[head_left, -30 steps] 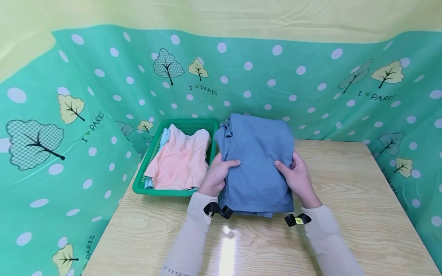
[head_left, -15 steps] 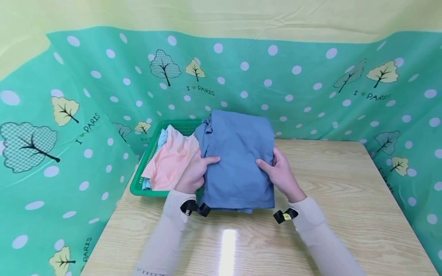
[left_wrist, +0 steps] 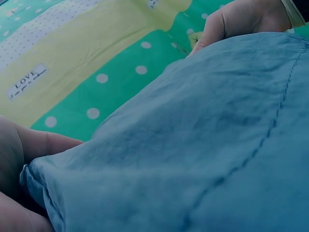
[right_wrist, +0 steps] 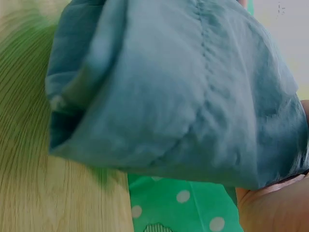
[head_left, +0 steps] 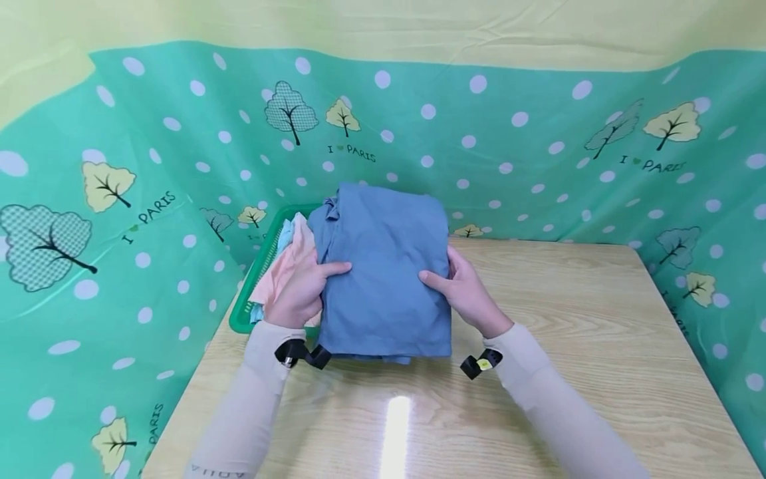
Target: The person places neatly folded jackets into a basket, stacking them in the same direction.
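Note:
A folded blue garment (head_left: 385, 279) is held up between both hands, partly over the green basket (head_left: 241, 320). My left hand (head_left: 297, 294) grips its left side, thumb on the front face. On the opposite side my right hand (head_left: 473, 294) pinches the edge, thumb in front and fingers behind. A stitched seam runs along the blue garment (left_wrist: 212, 130) in the left wrist view. In the basket lie a pink garment (head_left: 286, 266) and a light blue one (head_left: 284, 234), partly hidden by the blue garment and my left hand.
The basket stands at the left back of the wooden table (head_left: 574, 346). A green and yellow patterned curtain (head_left: 526, 159) hangs close behind the table and along both sides. A light reflection (head_left: 395, 432) shows on the table's front part.
Both hands have carried the blue garment leftward, from beside the basket to over its right part. More of the pink garment is now covered. The grip looks the same.

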`<move>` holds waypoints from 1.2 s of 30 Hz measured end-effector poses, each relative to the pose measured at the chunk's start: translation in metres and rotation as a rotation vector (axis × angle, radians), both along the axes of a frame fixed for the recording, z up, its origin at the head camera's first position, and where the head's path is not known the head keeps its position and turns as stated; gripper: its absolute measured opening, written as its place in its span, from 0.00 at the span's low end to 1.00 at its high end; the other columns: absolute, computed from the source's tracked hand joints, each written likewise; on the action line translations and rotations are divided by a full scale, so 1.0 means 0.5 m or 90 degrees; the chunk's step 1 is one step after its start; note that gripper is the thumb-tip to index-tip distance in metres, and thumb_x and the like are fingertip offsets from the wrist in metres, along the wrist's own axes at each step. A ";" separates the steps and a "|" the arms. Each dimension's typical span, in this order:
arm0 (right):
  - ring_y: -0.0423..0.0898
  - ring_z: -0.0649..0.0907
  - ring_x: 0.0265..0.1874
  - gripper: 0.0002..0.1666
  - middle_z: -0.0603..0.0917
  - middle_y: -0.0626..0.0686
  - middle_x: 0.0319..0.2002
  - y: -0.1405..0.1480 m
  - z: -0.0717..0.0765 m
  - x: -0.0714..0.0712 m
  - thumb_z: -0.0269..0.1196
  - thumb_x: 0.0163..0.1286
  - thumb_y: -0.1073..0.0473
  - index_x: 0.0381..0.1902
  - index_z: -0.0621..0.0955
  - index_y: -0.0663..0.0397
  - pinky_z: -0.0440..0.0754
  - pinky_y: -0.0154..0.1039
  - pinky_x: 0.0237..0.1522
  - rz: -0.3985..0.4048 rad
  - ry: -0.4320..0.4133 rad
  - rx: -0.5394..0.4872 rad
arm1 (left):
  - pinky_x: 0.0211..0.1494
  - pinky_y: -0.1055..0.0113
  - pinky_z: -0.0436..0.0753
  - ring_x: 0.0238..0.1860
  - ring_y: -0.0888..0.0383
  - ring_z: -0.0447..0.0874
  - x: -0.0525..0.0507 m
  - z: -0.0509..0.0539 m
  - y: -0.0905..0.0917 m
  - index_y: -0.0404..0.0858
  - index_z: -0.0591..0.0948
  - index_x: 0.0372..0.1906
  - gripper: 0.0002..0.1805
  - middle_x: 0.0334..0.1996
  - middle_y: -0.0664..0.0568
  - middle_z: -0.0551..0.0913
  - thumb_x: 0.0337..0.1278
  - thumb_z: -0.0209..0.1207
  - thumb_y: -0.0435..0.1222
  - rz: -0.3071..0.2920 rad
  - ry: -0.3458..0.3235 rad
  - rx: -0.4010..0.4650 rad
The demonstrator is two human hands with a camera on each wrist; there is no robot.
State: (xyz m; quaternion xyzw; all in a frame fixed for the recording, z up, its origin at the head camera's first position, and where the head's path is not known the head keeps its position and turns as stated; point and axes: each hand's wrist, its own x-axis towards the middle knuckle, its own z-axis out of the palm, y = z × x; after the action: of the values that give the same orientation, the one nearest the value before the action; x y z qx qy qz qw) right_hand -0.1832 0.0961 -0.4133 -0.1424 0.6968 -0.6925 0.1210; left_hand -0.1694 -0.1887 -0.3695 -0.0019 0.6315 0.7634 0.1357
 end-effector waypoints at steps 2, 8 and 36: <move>0.55 0.70 0.74 0.44 0.66 0.54 0.77 -0.008 0.008 -0.003 0.65 0.74 0.57 0.81 0.57 0.38 0.70 0.60 0.73 0.007 -0.006 -0.003 | 0.85 0.54 0.49 0.84 0.54 0.39 -0.001 0.012 -0.011 0.61 0.35 0.82 0.54 0.85 0.61 0.37 0.70 0.56 0.27 0.001 0.004 -0.009; 0.56 0.73 0.72 0.44 0.69 0.54 0.74 -0.036 0.032 -0.012 0.64 0.74 0.60 0.80 0.58 0.38 0.71 0.59 0.72 0.031 -0.012 -0.035 | 0.83 0.51 0.58 0.82 0.48 0.50 0.000 0.041 -0.047 0.56 0.37 0.84 0.50 0.84 0.51 0.44 0.72 0.54 0.29 -0.016 -0.011 -0.028; 0.54 0.73 0.71 0.39 0.71 0.57 0.73 -0.175 0.041 -0.094 0.61 0.74 0.68 0.79 0.62 0.50 0.70 0.52 0.74 0.084 -0.064 -0.090 | 0.84 0.48 0.55 0.83 0.47 0.48 -0.086 0.070 -0.186 0.53 0.39 0.84 0.47 0.84 0.48 0.43 0.75 0.54 0.31 -0.015 -0.080 -0.109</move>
State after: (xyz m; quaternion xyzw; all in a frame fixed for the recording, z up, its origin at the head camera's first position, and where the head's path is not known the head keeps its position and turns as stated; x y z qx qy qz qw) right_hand -0.2302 0.0087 -0.3930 -0.1611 0.6282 -0.7369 0.1905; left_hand -0.2122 -0.2815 -0.3345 -0.0536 0.6846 0.7035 0.1833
